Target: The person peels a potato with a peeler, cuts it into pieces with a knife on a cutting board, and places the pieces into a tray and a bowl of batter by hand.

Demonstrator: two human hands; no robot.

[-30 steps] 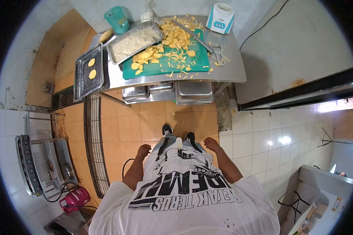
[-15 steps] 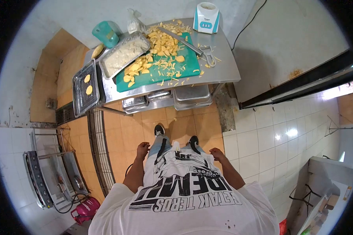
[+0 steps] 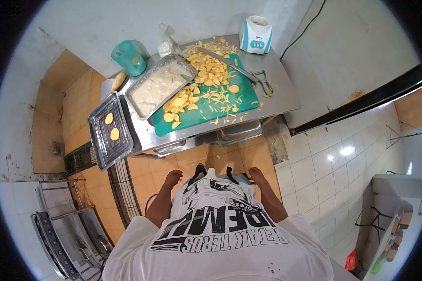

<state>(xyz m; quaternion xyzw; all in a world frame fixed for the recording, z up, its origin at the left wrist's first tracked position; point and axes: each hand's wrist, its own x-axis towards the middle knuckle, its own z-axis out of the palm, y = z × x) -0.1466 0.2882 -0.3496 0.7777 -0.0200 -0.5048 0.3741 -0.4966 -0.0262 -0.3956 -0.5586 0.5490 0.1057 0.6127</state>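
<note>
My left hand (image 3: 174,177) hangs beside my hip with its fingers loosely bent and holds nothing visible. On the other side, my right hand (image 3: 255,174) is also low, its fingers slightly apart with nothing in them. Both are short of a steel table. On it lies a green cutting board (image 3: 173,126) covered with yellow slices and chopped pieces (image 3: 211,70). A large knife (image 3: 239,69) rests across the board's right side, near a peeler (image 3: 266,85). A metal tray of pale batter (image 3: 157,89) overlaps the board's left side.
Two yellow slices lie in a dark tray (image 3: 98,122) at the table's left end. A teal jug (image 3: 129,57), plastic bag (image 3: 168,44) and white-and-blue appliance base (image 3: 256,35) stand behind. Metal pans (image 3: 241,132) sit underneath. A stove (image 3: 56,243) is at lower left.
The table and its contents appear nearer and lower in view, shifted slightly right. My hands stay low at my sides, the right one a little higher.
</note>
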